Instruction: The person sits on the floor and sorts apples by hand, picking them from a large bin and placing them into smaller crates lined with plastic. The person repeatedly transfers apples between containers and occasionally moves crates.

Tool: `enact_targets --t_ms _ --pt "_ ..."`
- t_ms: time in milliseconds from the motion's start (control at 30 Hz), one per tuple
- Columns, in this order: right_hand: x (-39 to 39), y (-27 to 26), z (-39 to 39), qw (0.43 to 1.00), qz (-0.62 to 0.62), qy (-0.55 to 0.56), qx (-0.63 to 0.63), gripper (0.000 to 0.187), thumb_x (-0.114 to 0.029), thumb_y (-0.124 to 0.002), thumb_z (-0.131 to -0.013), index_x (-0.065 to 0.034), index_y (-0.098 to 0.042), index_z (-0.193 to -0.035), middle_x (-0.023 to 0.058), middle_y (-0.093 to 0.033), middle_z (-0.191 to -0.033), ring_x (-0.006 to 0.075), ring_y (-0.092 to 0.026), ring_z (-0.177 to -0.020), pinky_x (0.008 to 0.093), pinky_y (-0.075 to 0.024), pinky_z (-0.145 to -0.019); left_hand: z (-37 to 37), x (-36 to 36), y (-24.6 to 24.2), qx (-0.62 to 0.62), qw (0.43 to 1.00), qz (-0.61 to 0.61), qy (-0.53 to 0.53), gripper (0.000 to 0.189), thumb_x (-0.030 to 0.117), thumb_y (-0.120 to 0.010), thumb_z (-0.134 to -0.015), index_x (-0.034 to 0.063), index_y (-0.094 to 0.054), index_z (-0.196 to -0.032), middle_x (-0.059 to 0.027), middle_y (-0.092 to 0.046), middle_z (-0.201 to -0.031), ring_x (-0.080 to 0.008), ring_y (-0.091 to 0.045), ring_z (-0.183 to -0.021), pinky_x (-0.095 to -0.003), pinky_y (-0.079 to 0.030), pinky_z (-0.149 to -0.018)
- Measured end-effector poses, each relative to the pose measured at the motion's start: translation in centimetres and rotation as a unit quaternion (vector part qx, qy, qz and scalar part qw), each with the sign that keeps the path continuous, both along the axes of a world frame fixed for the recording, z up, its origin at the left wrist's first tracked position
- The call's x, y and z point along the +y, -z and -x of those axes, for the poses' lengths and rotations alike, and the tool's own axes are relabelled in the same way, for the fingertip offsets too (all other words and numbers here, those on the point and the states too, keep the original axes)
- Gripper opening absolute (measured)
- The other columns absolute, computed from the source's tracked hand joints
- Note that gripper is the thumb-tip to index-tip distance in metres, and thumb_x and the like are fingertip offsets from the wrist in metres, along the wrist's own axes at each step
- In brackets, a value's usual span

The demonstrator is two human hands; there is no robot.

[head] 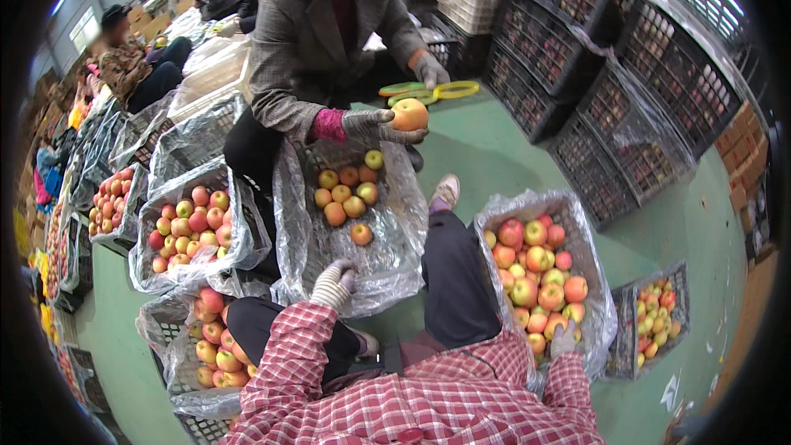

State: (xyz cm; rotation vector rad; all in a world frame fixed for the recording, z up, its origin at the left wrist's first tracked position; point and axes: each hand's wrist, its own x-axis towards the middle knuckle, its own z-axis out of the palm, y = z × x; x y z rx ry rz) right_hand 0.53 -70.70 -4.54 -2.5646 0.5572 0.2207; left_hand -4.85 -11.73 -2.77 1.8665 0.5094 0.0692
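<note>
My left hand (334, 285), in a striped knit glove, is at the near end of a plastic-lined crate (397, 253) between my knees, its fingers bent. No apple shows in it. Several yellow-red apples (341, 193) lie towards that crate's far end, with a single apple (361, 234) nearer me. To the right, my gloved right hand (563, 341) reaches into the near end of a lined crate (586, 235) full of apples (537, 269). It touches apples there; its grip is partly hidden.
Opposite me a person (321, 43) in grey gloves holds an apple (410, 115) and ring-shaped sizing gauges (456, 89). Lined apple crates (143, 241) stand at left, another crate (624, 346) at far right. Stacked black crates (550, 43) rise behind on the right.
</note>
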Motion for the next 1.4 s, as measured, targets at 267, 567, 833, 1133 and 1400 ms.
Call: enact_targets --t_ms 267,567,833,1133,1400 --pt "2.6 -5.1 -1.5 0.954 0.240 -0.144 0.109 0.053 -0.026 -0.057 -0.084 -0.0012 -0.045 -0.130 0.0295 -0.055 -0.115 0.0409 -0.057 -0.102 0.0486 -0.0476 -0.086 1.1 -0.9 -2.2 0.021 0.962 -0.229 0.149 0.033 0.031 -0.059 -0.088 0.0109 -0.062 -0.113 -0.0196 -0.063 -0.108 -0.0368 -0.059 -0.104 -0.0401 -0.047 -0.090" --pt "16.2 -12.3 -8.9 0.907 -0.232 -0.281 -0.210 0.023 -0.006 -0.061 -0.085 0.0006 -0.061 -0.106 0.0176 -0.065 -0.095 0.0276 -0.064 -0.087 0.0334 -0.0509 -0.078 1.6 -0.2 -6.0 -0.015 0.976 -0.160 0.147 0.024 0.021 -0.060 -0.090 0.0067 -0.064 -0.108 -0.0126 -0.066 -0.094 -0.0297 -0.064 -0.087 -0.0369 -0.051 -0.079" --pt "33.7 -19.6 -10.2 0.780 -0.462 -0.396 -0.143 0.012 0.004 -0.057 -0.085 0.0018 -0.064 -0.094 0.0087 -0.064 -0.083 0.0149 -0.063 -0.075 0.0268 -0.0510 -0.068 -1.4 6.4 -12.2 -0.215 0.976 0.021 -0.009 0.023 0.013 -0.055 -0.094 0.0060 -0.060 -0.115 -0.0025 -0.058 -0.099 -0.0104 -0.054 -0.090 -0.0255 -0.046 -0.080" --pt "44.2 -13.1 -9.4 0.630 -0.279 -0.724 0.041 0.024 -0.021 -0.061 -0.089 -0.0041 -0.062 -0.106 0.0170 -0.065 -0.093 0.0330 -0.063 -0.086 0.0376 -0.0503 -0.076 -4.0 15.6 -7.4 -0.102 0.896 0.311 -0.299 0.042 0.028 -0.055 -0.093 0.0041 -0.051 -0.128 -0.0124 -0.063 -0.110 -0.0263 -0.063 -0.096 -0.0374 -0.053 -0.084" --pt "54.8 1.8 -16.8 0.777 0.015 -0.623 0.088 0.047 -0.028 -0.072 -0.077 -0.0027 -0.060 -0.116 0.0217 -0.066 -0.103 0.0340 -0.064 -0.098 0.0386 -0.0488 -0.087 -3.9 15.3 -9.4 -0.220 0.847 0.423 -0.235 0.047 0.031 -0.058 -0.093 0.0015 -0.050 -0.128 -0.0130 -0.061 -0.111 -0.0265 -0.061 -0.104 -0.0369 -0.051 -0.090"
